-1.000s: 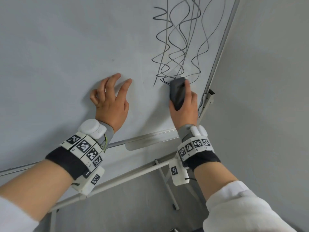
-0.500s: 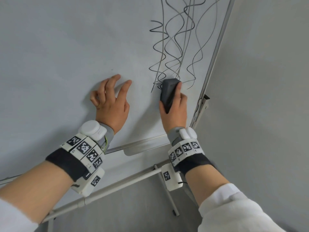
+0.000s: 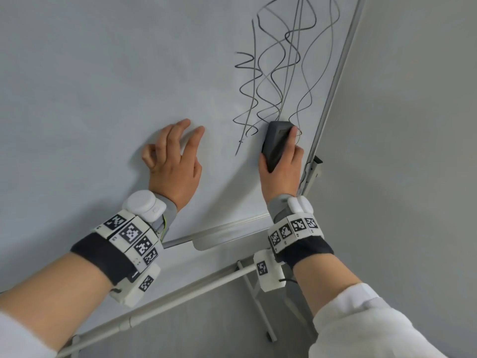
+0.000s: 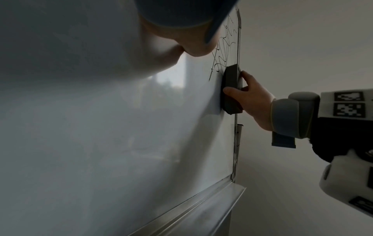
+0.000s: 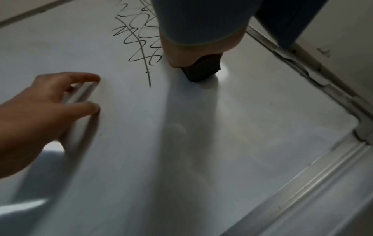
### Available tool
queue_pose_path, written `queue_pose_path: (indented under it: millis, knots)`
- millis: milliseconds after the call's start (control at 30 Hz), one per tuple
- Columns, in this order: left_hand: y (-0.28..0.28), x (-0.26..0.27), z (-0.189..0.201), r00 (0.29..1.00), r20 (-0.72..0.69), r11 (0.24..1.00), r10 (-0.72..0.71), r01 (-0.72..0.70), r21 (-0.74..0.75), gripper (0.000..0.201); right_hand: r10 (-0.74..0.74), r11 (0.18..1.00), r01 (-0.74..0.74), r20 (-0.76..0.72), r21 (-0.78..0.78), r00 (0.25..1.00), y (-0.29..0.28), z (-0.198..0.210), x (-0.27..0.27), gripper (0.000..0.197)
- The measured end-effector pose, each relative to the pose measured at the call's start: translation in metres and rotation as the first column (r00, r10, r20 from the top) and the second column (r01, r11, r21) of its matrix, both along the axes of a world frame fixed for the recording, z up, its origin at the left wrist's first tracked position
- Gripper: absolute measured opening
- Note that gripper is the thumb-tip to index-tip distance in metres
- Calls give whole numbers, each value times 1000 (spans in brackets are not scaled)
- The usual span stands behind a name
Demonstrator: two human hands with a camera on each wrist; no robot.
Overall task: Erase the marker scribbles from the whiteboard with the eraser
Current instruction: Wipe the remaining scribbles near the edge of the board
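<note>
A dark grey eraser [image 3: 275,144] lies flat against the whiteboard [image 3: 103,73] at the lower end of the black wavy scribbles [image 3: 284,68]. My right hand [image 3: 282,164] grips it, thumb on its left side and a finger on top. The left wrist view shows the eraser [image 4: 232,91] pressed to the board with the right hand [image 4: 254,99] behind it. In the right wrist view only the eraser's lower end [image 5: 201,70] shows under the palm, beside the scribbles [image 5: 139,36]. My left hand [image 3: 175,156] rests its spread fingers on the blank board, left of the scribbles, holding nothing.
The board's metal right edge [image 3: 333,89] runs close to the eraser, with a bracket [image 3: 313,169] just below. A marker tray [image 3: 222,235] runs along the bottom edge. The stand's tubes [image 3: 180,298] cross below. A plain grey wall [image 3: 413,151] lies to the right.
The right hand slid the eraser left across the scribbles' lower ends, then back right. The loops at the bottom right are fainter or gone. The left hand stayed put.
</note>
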State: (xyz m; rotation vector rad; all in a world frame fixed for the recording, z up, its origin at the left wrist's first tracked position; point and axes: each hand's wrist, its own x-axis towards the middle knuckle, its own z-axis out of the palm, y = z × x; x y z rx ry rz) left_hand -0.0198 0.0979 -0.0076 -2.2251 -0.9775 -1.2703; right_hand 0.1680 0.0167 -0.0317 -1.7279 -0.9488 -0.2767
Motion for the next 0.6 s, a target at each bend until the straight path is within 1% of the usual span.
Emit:
queue_pose_path:
  millis: [67,167,267,333,367,433,500,600]
  knots:
    - [0,-2,1,1000,2,1000,4,-4,-3,54,66,998,-67,62,4,996,3,2,-17,85]
    - [-2,-2,4,1000,-1,1000,-4,4,-4,52,162,987,-160,241,-28,957,8,0,-43,86]
    - [-3,-4,9,1000,3,1000,-2,2,-13,51,193,981,-187,309,-48,931,8,5,-50,85]
    - [-2,-6,13,1000,-9,1000,12,-12,-10,51,181,983,-173,327,-55,927,4,9,-41,83]
    - [-2,-7,15,1000,-9,1000,20,-20,-5,51,163,987,-157,302,-45,939,2,12,-35,82]
    - [-2,-8,18,1000,-7,1000,25,-25,2,51,108,994,-109,165,-3,980,-2,18,-22,82]
    - [-2,-7,19,999,-6,999,31,-31,4,52,58,998,-59,50,17,997,-4,25,-14,82]
    - [-3,-7,22,999,10,999,43,-43,14,52,50,998,-52,35,29,998,-2,28,-22,83]
